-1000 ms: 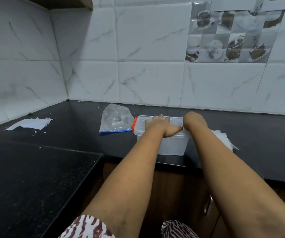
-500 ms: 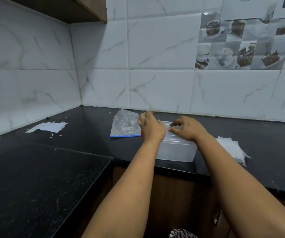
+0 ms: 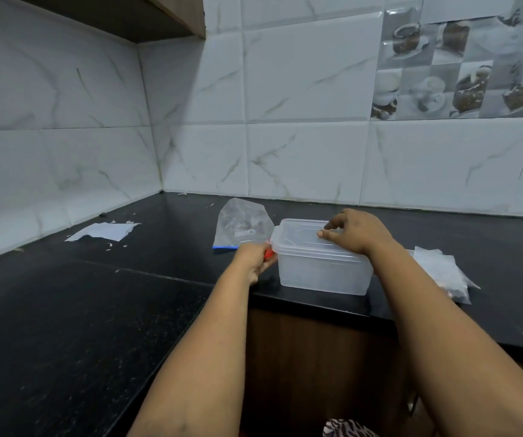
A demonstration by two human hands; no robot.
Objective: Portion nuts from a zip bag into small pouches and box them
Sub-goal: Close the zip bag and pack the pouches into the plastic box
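Observation:
A translucent plastic box [image 3: 320, 272] with its lid on stands near the front edge of the black counter. My left hand [image 3: 255, 258] grips the red clip [image 3: 268, 254] at the box's left end. My right hand [image 3: 354, 231] rests on the lid's right part, fingers loosely curled with their tips touching the lid. An empty clear zip bag [image 3: 243, 227] with a blue strip lies flat just left of and behind the box. A heap of small clear pouches [image 3: 443, 272] lies to the right of the box.
The black counter [image 3: 80, 310] wraps round a corner on the left. Torn white paper [image 3: 102, 231] and small scraps lie near the left wall. White tiled walls close the back and left. A wooden cupboard front shows below the counter edge.
My left hand has come off the lid and gone down to the red clip at the box's left end. My right hand has stayed on the lid. The view has tilted up a little.

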